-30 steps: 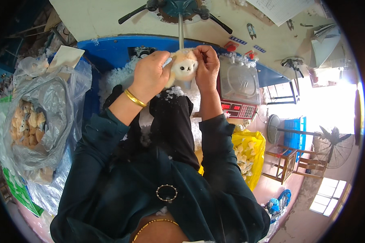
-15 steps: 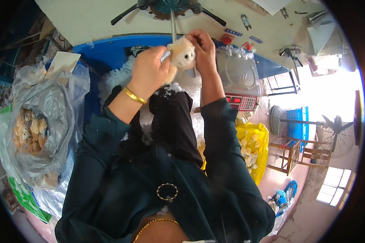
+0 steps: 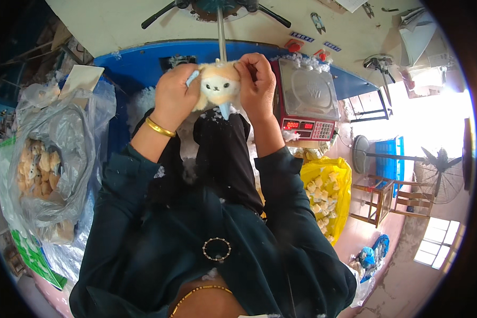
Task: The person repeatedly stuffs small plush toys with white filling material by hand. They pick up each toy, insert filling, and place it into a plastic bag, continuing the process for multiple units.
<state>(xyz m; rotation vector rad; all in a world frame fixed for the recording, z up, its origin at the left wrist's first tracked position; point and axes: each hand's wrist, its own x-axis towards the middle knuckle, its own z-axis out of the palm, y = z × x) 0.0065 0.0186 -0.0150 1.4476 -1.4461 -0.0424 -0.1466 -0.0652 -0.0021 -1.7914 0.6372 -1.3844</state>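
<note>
Between my two hands is a small tan plush toy (image 3: 220, 87) with a white face, dark eyes and light blue fabric hanging below it. My left hand (image 3: 176, 90) is closed on its left side, with a bit of pale blue cloth at the fingers. Thumb and fingers of my right hand (image 3: 257, 85) pinch the toy's upper right edge. A thin metal tube (image 3: 221, 37) comes down from the machine (image 3: 217, 9) and meets the top of the toy; whether it goes inside is hidden.
A plastic bag (image 3: 85, 138) of plush skins stands at left, a yellow bag (image 3: 342, 196) of small plush pieces at right. Beside my right hand is a red digital scale (image 3: 307, 127) with white fluff on it. Snips (image 3: 318, 23) lie on the table.
The toy has turned so its face now points toward me, and it sits slightly lower and further left. My hands have moved apart to its two sides.
</note>
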